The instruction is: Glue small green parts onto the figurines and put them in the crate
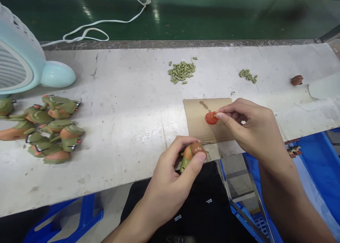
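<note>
My left hand [176, 179] is closed around a small toy figure [191, 153] with a brown rounded top, an orange middle and a green lower part. Its fingers hide much of the figure. At the red cap-like dish [210, 118] on a piece of cardboard [196, 117], my right hand [247, 124] pinches thumb and forefinger together. Something tiny sits between those fingertips, mostly covered and too small to name. Beyond the cardboard lies a pile of small green pieces [182, 72], with a smaller group of green pieces [248, 75] to its right.
Several green and orange toy figures [57, 129] lie on the left of the white table [119, 94]. Behind them stands a light blue fan [23, 55] with a white cable [106, 22]. A brown piece [296, 80] rests far right. Blue crates [318, 165] stand below the edge.
</note>
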Demonstrator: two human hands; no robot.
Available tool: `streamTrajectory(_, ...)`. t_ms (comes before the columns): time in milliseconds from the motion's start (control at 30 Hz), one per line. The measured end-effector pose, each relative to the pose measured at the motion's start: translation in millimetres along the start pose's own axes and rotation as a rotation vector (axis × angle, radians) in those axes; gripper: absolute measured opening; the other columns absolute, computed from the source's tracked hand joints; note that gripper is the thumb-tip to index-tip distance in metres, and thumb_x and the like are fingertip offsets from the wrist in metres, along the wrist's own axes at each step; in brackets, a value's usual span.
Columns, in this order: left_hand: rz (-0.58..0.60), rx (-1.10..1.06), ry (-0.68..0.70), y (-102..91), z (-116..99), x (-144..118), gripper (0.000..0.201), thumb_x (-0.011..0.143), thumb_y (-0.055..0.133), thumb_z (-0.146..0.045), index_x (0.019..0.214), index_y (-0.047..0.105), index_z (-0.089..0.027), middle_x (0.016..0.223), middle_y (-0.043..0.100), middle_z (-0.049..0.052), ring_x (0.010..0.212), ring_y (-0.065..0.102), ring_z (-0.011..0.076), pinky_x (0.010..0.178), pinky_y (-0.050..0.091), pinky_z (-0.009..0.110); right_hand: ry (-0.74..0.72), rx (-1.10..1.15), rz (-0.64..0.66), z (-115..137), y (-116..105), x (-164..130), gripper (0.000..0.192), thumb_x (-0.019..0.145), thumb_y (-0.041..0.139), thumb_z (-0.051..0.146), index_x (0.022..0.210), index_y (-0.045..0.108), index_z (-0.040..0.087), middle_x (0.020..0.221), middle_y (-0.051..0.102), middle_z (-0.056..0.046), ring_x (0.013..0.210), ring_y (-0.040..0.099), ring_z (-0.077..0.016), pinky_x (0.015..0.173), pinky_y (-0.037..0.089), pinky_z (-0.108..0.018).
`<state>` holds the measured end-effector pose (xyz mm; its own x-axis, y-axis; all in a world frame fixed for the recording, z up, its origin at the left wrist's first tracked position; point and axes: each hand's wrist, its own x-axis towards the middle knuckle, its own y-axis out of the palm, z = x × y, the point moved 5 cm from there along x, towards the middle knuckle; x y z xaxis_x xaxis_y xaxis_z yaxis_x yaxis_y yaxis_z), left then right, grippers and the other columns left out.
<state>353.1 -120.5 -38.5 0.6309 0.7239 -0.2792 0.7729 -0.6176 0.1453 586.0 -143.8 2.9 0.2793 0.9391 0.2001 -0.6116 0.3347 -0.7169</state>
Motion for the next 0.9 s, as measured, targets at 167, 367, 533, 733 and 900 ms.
streamTrajectory(167,0.01,-0.016,0.038,-0.6,-1,2,0.01,0.12,0.077,-0.04,0.126,0.076,-0.033,0.11,0.078,-0.004,0.1,0.074,0.0107,0.091,0.057,0.017,0.048,0.001,-0.083,2,-6,-6,0.01,0.108,0.082,0.023,0.099,0.086,0.026,0.095,0.078,-0.004,0.079,0.069,-0.0226,0.069,0.056,-0.04)
streamTrajectory(367,0.054,-0.036,0.095,-1.1,-6,4,0.019,0.123,0.075,-0.047,0.139,0.076,-0.038,0.118,0.078,-0.005,0.107,0.075,0.0108,0.096,0.059,0.017,0.249,0.423,-0.154,29,-3,-38,0.004,0.111,0.088,0.03,0.107,0.089,0.03,0.111,0.088,-0.002,0.094,0.087,-0.02,0.081,0.073,-0.028)
streamTrajectory(533,0.07,-0.021,0.144,0.5,-9,3,0.015,0.123,0.076,-0.043,0.138,0.076,-0.04,0.127,0.076,-0.008,0.115,0.071,0.0075,0.104,0.055,0.012,0.328,0.701,-0.04,40,16,-49,0.006,0.111,0.087,0.028,0.107,0.091,0.028,0.119,0.091,-0.001,0.115,0.09,-0.02,0.1,0.072,-0.02)
streamTrajectory(733,0.088,-0.017,0.134,2.2,-8,3,0.014,0.122,0.077,-0.044,0.136,0.077,-0.038,0.132,0.077,-0.007,0.125,0.072,0.0098,0.106,0.056,0.014,0.346,0.752,-0.049,34,24,-52,0.009,0.108,0.09,0.025,0.103,0.094,0.031,0.115,0.091,0.001,0.108,0.09,-0.0153,0.101,0.07,-0.016)
streamTrajectory(900,0.076,-0.02,0.148,3.4,-8,3,0.014,0.122,0.078,-0.041,0.136,0.078,-0.039,0.131,0.078,-0.009,0.123,0.072,0.0076,0.108,0.054,0.011,0.343,0.758,-0.076,33,27,-56,0.01,0.109,0.09,0.025,0.105,0.095,0.034,0.117,0.09,0.002,0.111,0.089,-0.0145,0.102,0.07,-0.015)
